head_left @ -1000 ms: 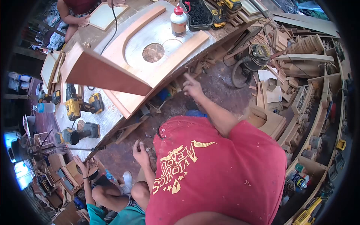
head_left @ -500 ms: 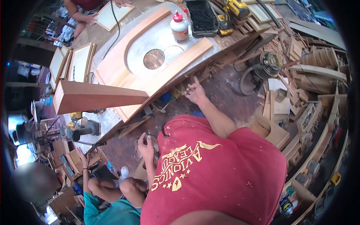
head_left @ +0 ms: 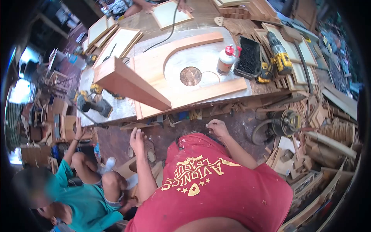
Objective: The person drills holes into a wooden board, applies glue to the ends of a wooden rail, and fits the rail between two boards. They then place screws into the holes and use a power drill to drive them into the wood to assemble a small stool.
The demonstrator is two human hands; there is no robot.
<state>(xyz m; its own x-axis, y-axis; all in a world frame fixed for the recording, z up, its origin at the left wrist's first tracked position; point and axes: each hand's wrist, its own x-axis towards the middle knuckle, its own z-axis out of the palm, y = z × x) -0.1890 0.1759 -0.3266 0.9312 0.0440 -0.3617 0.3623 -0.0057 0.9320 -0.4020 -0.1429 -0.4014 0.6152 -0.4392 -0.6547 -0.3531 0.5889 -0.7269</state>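
Observation:
My left hand (head_left: pixel 138 140) is raised in front of the workbench, fingers apart and holding nothing. My right hand (head_left: pixel 217 128) is near the bench's front edge, its fingers curled together; whether anything small is between them is hidden. On the bench (head_left: pixel 89 112) lies a wooden frame piece (head_left: pixel 208 94) with a curved inner cutout. A tapered wooden post (head_left: pixel 133 83) stands up from its left part. Inside the cutout a round hole (head_left: pixel 190 76) shows in the metal sheet. A white glue bottle with a red cap (head_left: pixel 226 62) stands to the right, beside a black tray of screws (head_left: pixel 248 58).
A yellow drill (head_left: pixel 281 58) lies at the right, another cordless tool (head_left: pixel 94 103) at the left. Framed panels (head_left: pixel 170 13) lie behind, under another person's hands (head_left: pixel 185 7). A person in a green shirt (head_left: pixel 83 205) sits lower left. A shop vacuum (head_left: pixel 285 123) stands right.
The view has shifted, so the bench appears lower and farther right. My right hand has drawn back from the bench edge and its fingers have curled in. The seated person's arm remains raised.

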